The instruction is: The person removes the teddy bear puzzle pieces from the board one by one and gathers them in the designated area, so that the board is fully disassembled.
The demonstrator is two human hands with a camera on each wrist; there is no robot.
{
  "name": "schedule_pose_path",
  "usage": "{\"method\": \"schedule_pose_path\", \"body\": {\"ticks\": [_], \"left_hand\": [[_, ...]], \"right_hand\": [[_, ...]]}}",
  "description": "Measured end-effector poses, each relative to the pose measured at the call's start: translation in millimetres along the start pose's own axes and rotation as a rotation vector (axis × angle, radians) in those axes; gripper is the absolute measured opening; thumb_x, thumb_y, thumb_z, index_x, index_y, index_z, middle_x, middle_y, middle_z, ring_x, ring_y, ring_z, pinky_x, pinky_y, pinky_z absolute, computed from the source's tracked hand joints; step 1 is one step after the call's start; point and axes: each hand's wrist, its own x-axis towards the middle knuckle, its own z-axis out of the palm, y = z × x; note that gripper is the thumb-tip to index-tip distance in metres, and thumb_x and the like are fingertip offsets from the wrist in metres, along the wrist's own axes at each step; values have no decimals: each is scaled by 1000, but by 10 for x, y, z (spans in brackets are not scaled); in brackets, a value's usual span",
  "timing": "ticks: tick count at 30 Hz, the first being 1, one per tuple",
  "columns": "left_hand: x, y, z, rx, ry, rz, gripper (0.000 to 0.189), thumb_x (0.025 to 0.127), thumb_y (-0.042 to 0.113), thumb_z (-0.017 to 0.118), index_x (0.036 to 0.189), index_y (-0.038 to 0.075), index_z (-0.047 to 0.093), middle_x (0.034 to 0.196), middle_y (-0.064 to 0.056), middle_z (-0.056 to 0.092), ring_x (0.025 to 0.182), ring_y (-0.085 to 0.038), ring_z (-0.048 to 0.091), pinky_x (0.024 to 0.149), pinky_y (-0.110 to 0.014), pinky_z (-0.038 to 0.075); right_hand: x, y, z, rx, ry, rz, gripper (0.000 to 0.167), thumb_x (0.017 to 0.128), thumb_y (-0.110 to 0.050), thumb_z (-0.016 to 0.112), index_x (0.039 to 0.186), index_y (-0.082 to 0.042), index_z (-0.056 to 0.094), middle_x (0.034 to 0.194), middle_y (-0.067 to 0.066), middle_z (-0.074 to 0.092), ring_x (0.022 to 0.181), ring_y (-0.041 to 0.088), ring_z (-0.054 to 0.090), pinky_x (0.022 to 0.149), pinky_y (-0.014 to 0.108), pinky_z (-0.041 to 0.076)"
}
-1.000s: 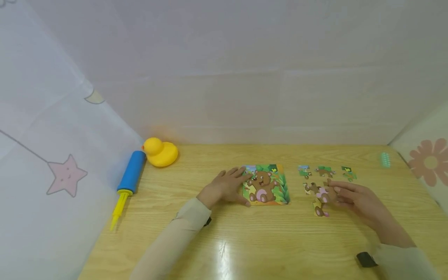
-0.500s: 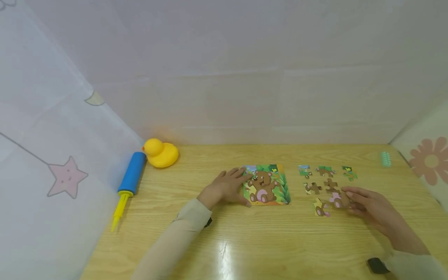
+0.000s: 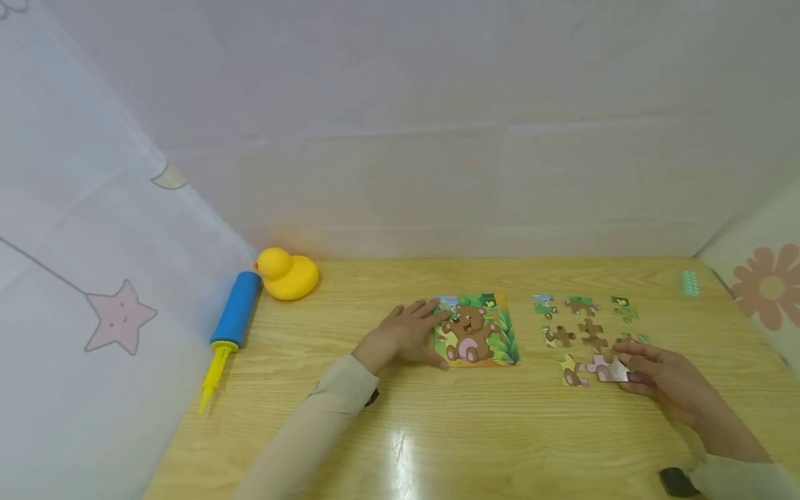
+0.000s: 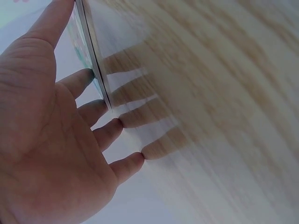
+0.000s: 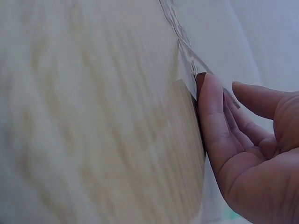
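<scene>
The left hand [image 3: 406, 337] lies with spread fingers on the left edge of a square bear picture card [image 3: 478, 333]. In the left wrist view, the fingertips [image 4: 105, 109] touch the table and the card's edge [image 4: 93, 46]. To the right, the right hand [image 3: 665, 378] holds a brown-and-pink puzzle piece [image 3: 607, 368], raised at its near right edge and catching the light. In the right wrist view that tilted piece [image 5: 205, 67] runs between thumb and fingers. Its left side lies beside a yellow-and-brown puzzle piece [image 3: 571, 371]; whether they interlock cannot be told.
More puzzle pieces, including a brown one [image 3: 592, 333] and a green-and-brown one [image 3: 581, 305], lie above the right hand. A yellow duck [image 3: 287, 274] and a blue hand pump [image 3: 236, 312] stand at the left. A small green item [image 3: 690, 283] lies far right.
The right hand has moved right and toward the person with the brown-and-pink piece, uncovering the brown middle piece, then tilted it beside the lower-left piece. The left hand stays put.
</scene>
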Motion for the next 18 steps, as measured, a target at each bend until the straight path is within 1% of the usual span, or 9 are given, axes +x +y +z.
{"method": "schedule_pose_path", "body": {"ticks": [2,3,5,7,9,10,13,14,18], "left_hand": [[3,5,-2,1,-2,-1,104,80,71,70,163,37,18,173,3,2,160,-25,8,128,-58,11],[6,6,-2,0,-3,-1,104,80,71,70,163,36,18,173,3,2,160,-25,8,128,-58,11],[5,9,-7,-1,-7,-3,104,80,71,70,163,36,18,173,3,2,160,-25,8,128,-58,11],[3,15,-16,-1,-10,-6,104,80,70,71,163,36,18,173,3,2,160,-26,7,128,-59,11],[4,21,-22,-2,-13,-9,104,80,70,71,163,36,18,173,3,2,160,-26,7,128,-59,11],[3,25,-27,-2,-15,-10,104,80,70,71,163,36,18,173,3,2,160,-26,7,128,-59,11],[0,34,-36,-3,-22,-13,104,81,69,72,163,35,18,173,2,2,160,-26,7,127,-59,12],[0,36,-37,-4,-22,-14,104,81,68,72,163,35,18,173,2,2,160,-26,7,127,-59,12],[-6,45,-44,-3,-24,-15,103,81,68,72,163,35,18,173,2,2,160,-26,8,127,-59,12]], "right_hand": [[-9,-7,2,-19,3,5,27,106,-25,56,131,-22,65,154,7,25,97,5,63,89,27,61],[-13,-13,1,-23,2,4,28,105,-25,57,131,-21,66,153,4,31,99,2,64,89,27,61],[-21,-27,6,-21,-3,2,26,105,-24,58,129,-21,67,144,-12,47,101,-2,65,88,27,60],[-26,-38,17,-27,5,-12,29,105,-22,58,131,-14,66,127,-30,53,102,-4,66,87,26,61],[-34,-48,41,-71,11,-26,38,106,-22,56,138,-2,60,135,-16,60,100,-4,67,85,25,61],[-38,-51,55,-104,18,-29,44,106,-24,55,141,3,55,147,-4,55,99,-3,68,85,24,61],[-56,-57,89,-226,34,-45,60,109,-28,48,146,18,38,163,29,22,98,-4,67,84,24,61],[-60,-59,96,-264,42,-52,62,110,-30,45,147,19,35,163,29,20,98,-4,66,84,24,61],[-83,-78,105,-351,67,-86,62,111,-32,39,145,20,37,159,23,32,97,-4,67,84,25,61]]}}
